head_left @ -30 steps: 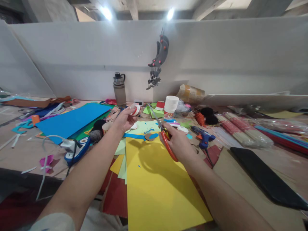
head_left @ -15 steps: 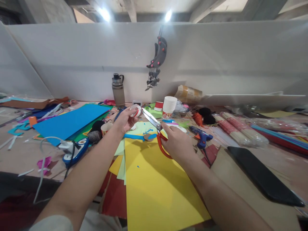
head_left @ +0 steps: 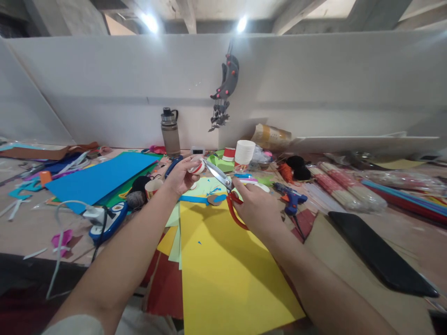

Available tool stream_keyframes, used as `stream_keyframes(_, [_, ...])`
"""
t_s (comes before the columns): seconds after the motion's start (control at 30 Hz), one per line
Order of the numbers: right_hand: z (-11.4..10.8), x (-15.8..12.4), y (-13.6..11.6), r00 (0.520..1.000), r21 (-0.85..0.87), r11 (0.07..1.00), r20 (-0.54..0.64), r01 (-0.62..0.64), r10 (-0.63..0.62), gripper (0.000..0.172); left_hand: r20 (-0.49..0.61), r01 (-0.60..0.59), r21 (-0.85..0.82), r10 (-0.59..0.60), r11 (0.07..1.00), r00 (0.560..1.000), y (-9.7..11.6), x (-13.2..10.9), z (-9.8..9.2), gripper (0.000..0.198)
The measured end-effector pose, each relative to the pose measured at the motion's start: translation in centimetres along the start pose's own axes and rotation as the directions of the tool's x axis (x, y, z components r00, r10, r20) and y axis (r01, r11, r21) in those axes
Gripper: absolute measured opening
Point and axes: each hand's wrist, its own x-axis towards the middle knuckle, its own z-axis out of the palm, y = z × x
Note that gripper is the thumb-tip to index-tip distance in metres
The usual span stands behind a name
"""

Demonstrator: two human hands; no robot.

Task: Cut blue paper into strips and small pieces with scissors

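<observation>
My left hand (head_left: 184, 177) is closed on a small red-and-white paper cup piece (head_left: 198, 167), raised above the table. My right hand (head_left: 256, 202) grips scissors (head_left: 219, 174) with red handles, fingers wrapped round the loops. The blades point left, and their tips meet the edge of the cup piece. Below my hands lie a blue paper strip (head_left: 193, 199), a small brown disc (head_left: 216, 200) and several blue scraps. A large yellow sheet (head_left: 226, 270) spreads out nearest to me, over pale green paper (head_left: 174, 253).
Behind my hands stand a stack of white paper cups (head_left: 245, 151), a red cup piece (head_left: 228, 154) and a water bottle (head_left: 170, 132). A blue glue gun (head_left: 292, 200) and a black slab (head_left: 380, 253) lie right. Blue sheets (head_left: 104, 177) and a power strip (head_left: 111, 223) lie left.
Both hands keep nearly the same place. The cup piece has turned slightly in my left hand, and the scissor blades look a little closer together. The whole view has shifted slightly.
</observation>
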Motion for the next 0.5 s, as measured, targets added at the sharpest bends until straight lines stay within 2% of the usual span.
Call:
stream_keyframes(0.1, [-0.1,0.0,0.0,1.0,-0.001,1.0,0.012,-0.002,0.002,0.037,-0.004,0.017,0.029,-0.017,0.999,1.0,0.1,0.0,-0.2,0.019])
stream_keyframes(0.2, [-0.1,-0.1,0.0,1.0,0.009,1.0,0.011,-0.001,0.001,0.039,-0.033,-0.024,0.083,0.027,0.996,0.999,0.2,0.2,-0.4,0.022])
stream_keyframes(0.37, [0.0,0.2,-0.1,0.998,0.081,0.996,0.051,-0.036,0.032,0.043,-0.02,-0.222,0.2,0.231,0.954,0.973,0.0,0.9,-1.2,0.036])
stream_keyframes(0.5, [0.4,0.5,0.0,0.984,0.237,0.968,0.173,-0.083,0.042,0.046,-0.069,-0.392,0.23,0.417,0.891,0.906,-0.3,1.2,-1.4,0.035])
